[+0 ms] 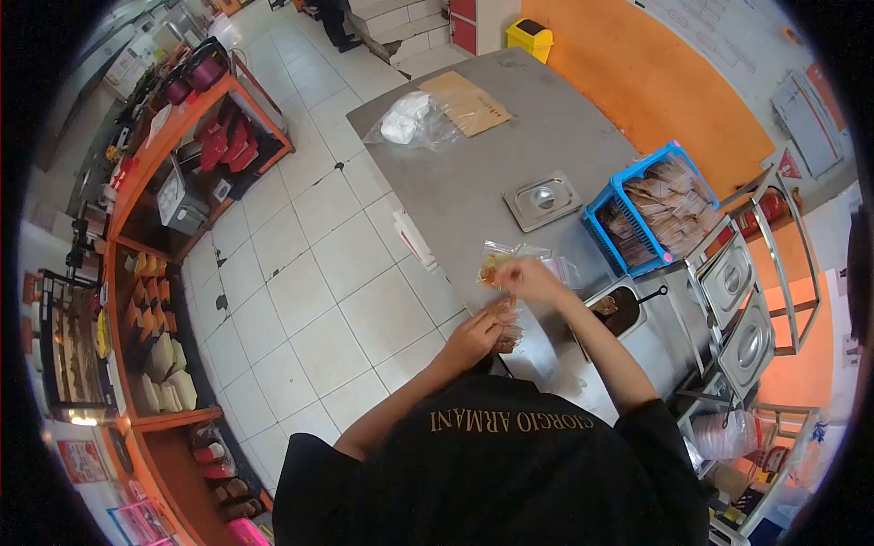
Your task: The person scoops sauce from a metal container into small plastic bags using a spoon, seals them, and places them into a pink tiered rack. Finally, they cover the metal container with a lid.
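My left hand [472, 342] is closed around a small clear plastic bag [508, 340] with brownish contents, at the near edge of the steel table. Just above it, my right hand [535, 280] has its fingers pinched together close to the bag's upper end; what they grip is too small to make out. Beside my right fingers lies another clear bag [492, 258] with orange and yellowish contents, flat on the table. To the right of my right forearm sits a steel food pan [615, 308] holding dark sauce and a black-handled utensil.
A blue basket [628, 253] full of small filled packets stands at the right. Near it lies a steel pan lid [543, 199]. Farther off are cardboard [466, 102] and a white plastic bundle [406, 118]. Orange shelving [137, 273] lines the left, and a metal rack [774, 264] the right.
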`<state>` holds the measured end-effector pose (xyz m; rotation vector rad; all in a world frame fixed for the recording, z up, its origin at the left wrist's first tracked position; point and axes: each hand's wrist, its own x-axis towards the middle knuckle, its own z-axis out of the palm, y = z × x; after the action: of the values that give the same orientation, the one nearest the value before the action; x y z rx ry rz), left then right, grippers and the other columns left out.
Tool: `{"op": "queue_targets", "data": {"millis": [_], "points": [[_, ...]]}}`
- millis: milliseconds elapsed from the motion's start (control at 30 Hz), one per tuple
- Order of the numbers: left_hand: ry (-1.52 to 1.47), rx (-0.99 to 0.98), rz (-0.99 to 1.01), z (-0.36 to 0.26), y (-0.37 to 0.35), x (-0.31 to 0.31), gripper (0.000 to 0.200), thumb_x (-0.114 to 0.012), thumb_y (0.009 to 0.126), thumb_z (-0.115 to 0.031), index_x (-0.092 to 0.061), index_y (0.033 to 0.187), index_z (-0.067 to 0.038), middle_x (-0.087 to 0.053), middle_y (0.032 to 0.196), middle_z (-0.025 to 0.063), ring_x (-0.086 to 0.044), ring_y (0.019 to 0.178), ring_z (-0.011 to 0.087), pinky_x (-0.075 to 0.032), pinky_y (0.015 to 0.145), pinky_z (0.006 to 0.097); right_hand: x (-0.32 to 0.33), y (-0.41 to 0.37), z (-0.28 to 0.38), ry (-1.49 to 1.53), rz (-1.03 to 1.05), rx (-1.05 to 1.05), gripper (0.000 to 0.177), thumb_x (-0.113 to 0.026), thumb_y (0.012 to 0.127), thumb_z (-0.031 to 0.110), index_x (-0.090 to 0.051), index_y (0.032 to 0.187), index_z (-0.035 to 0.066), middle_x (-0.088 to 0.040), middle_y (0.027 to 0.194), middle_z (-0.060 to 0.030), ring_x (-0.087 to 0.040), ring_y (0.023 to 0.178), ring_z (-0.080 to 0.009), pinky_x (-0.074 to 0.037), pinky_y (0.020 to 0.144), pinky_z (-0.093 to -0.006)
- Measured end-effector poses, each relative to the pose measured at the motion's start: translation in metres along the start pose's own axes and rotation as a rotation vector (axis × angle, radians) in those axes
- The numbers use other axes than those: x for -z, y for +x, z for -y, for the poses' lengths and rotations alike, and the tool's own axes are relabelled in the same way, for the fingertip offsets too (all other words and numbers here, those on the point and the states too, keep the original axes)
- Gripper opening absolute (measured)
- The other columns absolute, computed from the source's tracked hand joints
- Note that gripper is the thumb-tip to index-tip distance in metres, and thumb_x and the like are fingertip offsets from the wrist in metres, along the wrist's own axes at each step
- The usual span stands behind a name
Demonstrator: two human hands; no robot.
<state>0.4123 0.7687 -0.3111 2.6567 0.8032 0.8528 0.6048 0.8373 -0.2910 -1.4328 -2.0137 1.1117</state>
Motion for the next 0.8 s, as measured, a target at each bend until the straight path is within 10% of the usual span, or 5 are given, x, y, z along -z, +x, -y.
{"op": "queue_targets", "data": {"millis": [233,367,800], "points": [[0.011,-0.155,0.073,0.008,-0.003,0.003,0.016,-0.055,0.073,-0.009,-0.058,0.087,-0.002,-0.057,0.096,0.0079,-0.059,0.088,0.0218,-0.051,0.079,0.0319,-0.021,0.067,-0.05,-0.702,-0.252,-0.078,0.013,-0.064,0.071,0.013,-0.067,0.083,0.008,-0.065,0.08,-0.0125,-0.062,0.081,-0.03,-0.051,0.074,-0.04],[-0.032,-0.126,0.094,0.007,-0.004,0.009,0.01,-0.056,0.075,-0.007,-0.055,0.084,-0.002,-0.056,0.094,0.0061,-0.06,0.084,0.0224,-0.05,0.077,0.0303,-0.023,0.071,-0.042,-0.575,-0.161,-0.21,0.012,-0.066,0.07,0.017,-0.066,0.077,0.008,-0.064,0.074,-0.0124,-0.062,0.084,-0.029,-0.05,0.072,-0.041],[-0.251,0.305,0.01,-0.051,-0.031,0.051,0.01,-0.056,0.082,-0.009,-0.052,0.087,-0.001,-0.051,0.088,0.0116,-0.059,0.078,0.0269,-0.051,0.068,0.0348,-0.03,-0.103,0.075,-0.294,-0.137,0.355,0.013,-0.06,0.074,0.014,-0.066,0.083,0.006,-0.058,0.086,-0.0096,-0.056,0.089,-0.0291,-0.046,0.077,-0.0396]]}}
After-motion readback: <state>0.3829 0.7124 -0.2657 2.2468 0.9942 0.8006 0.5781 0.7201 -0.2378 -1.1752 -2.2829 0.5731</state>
